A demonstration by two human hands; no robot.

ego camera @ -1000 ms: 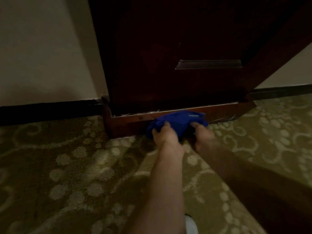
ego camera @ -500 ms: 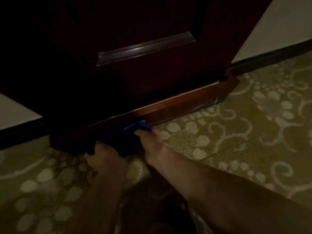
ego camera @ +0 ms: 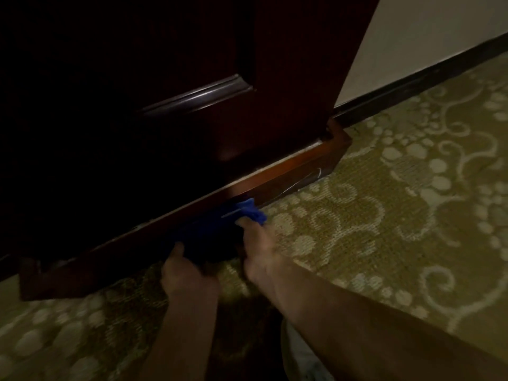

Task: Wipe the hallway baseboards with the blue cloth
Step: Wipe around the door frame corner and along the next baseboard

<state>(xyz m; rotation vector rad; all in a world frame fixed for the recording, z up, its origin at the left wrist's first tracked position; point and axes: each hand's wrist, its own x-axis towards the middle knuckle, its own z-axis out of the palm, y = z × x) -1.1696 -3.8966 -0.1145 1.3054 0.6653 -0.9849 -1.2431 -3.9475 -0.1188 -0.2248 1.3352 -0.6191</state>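
The left hand (ego camera: pixel 189 270) and right hand (ego camera: pixel 259 247) are both gripping the cloth (ego camera: pixel 217 232), pressing it against the baseboard (ego camera: pixel 288 171) under the dark door (ego camera: pixel 137 105). Since a second ago, the cloth is sitting further left along the trim; the right stretch probably is already wiped.

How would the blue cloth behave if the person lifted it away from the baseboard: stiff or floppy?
Probably floppy: the blue cloth is bunched in folds between the left hand and right hand. Likely light, since fingertips alone hold it against the baseboard. It should not roll.
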